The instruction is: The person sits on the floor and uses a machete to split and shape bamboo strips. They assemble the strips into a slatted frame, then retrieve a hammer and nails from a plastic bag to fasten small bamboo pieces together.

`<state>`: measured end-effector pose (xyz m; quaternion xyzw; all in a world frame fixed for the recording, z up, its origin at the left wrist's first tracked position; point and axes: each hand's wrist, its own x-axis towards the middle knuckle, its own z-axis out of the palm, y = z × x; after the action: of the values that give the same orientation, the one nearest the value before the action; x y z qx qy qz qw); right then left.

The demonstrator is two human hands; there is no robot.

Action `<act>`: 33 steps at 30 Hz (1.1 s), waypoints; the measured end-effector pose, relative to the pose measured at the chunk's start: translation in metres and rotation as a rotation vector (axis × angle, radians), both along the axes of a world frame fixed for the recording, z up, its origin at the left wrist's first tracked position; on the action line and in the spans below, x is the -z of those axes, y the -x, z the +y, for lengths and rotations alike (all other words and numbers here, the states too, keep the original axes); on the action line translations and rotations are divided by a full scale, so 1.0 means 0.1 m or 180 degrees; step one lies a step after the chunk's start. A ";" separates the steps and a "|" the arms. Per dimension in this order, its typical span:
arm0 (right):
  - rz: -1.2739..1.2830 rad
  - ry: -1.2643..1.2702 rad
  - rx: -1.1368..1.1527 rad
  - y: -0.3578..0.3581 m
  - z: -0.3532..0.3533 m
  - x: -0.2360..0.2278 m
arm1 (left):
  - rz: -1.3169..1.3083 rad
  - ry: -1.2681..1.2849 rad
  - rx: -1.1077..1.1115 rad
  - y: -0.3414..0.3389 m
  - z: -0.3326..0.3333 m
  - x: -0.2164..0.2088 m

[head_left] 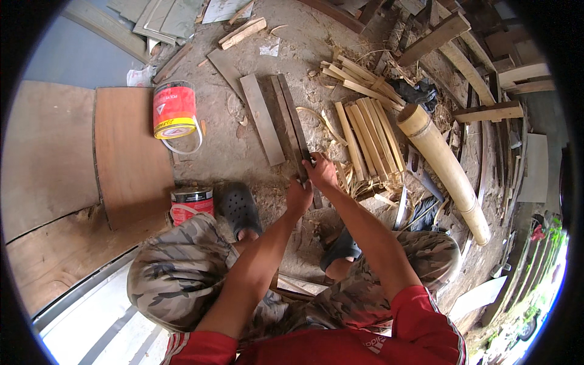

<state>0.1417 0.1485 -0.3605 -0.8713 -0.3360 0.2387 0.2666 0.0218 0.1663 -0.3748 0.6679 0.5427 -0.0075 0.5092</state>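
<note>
Both my hands meet over the near end of a long dark wooden strip (295, 121), which points away from me just above the dirt floor. My right hand (323, 172) is closed on the strip's right side, fingers curled over its edge. Just nearer, my left hand (298, 195) is closed at the same end, its fingertips close to the right hand's. The fingers cover whatever lies between the two hands. Left of the strip, a flat grey-brown board (262, 120) lies on the floor, with a thinner board (226, 74) beyond it.
Split bamboo pieces (370, 137) lie in a bundle to the right, beside a thick bamboo pole (447, 176). A curved blade (401, 208) rests near my right knee. On the left stand a red paint can (174, 109) with a handle and another can (192, 204).
</note>
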 end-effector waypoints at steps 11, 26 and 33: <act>-0.0058 0.0019 0.0397 0.31 0.18 0.18 | 0.0507 -0.0754 0.0150 0.48 0.37 -0.03; 0.1186 -0.0362 0.1544 0.15 0.20 0.18 | 0.0150 -0.0080 -0.0649 0.73 0.31 0.23; 0.1053 -0.0279 0.1796 0.19 0.16 0.22 | -0.0085 0.1103 -0.1006 1.03 0.21 0.04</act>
<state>0.1228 0.1642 -0.3826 -0.8671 -0.0434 0.2791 0.4103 -0.0812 0.1875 -0.3793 0.4773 0.6243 -0.0119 0.6183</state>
